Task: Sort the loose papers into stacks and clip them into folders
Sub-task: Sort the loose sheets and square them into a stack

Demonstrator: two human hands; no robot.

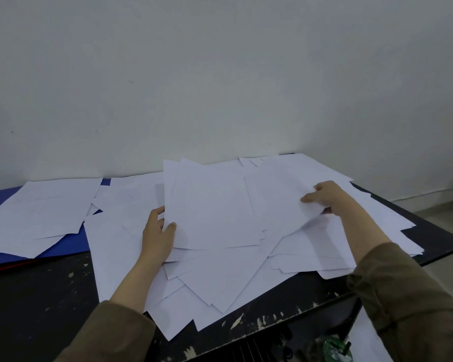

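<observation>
Both hands lift sheets from the pile [220,270] on the table [37,296]: left hand [158,235] pinches a sheet [209,210] edge, right hand [322,197] grips another's corner. Best square the edges before stacking. Blue folder [71,244] lies left, mostly covered; no clips visible.

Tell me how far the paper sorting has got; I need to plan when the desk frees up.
Early stage. Done: nothing clipped; some sheets lie loosely on the blue folder at the left. In hand: the left hand and right hand hold a small stack lifted off the pile. Left: most papers are scattered across the black table, unsorted.
</observation>
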